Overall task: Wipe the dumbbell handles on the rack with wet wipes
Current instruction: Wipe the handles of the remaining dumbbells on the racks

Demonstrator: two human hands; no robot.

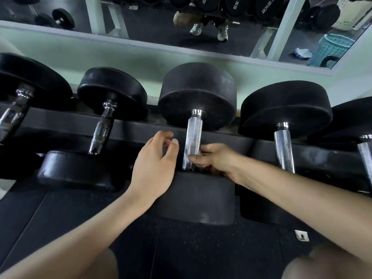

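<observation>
Several black dumbbells lie side by side on a low black rack (50,121). The middle dumbbell has a knurled silver handle (193,133) between two black heads. My right hand (213,160) grips the lower end of that handle, thumb across its front and fingers behind it. My left hand (155,164) hovers just left of the handle with loosely bent fingers, holding nothing and touching nothing. No wet wipe shows in either hand.
Neighbouring dumbbell handles stand to the left (101,130) and right (283,148). A wall mirror (161,23) above the rack reflects a teal basket (334,47) and crumpled wipes (303,52) on the floor. Dark rubber flooring (191,248) lies below, with my knees at the bottom edge.
</observation>
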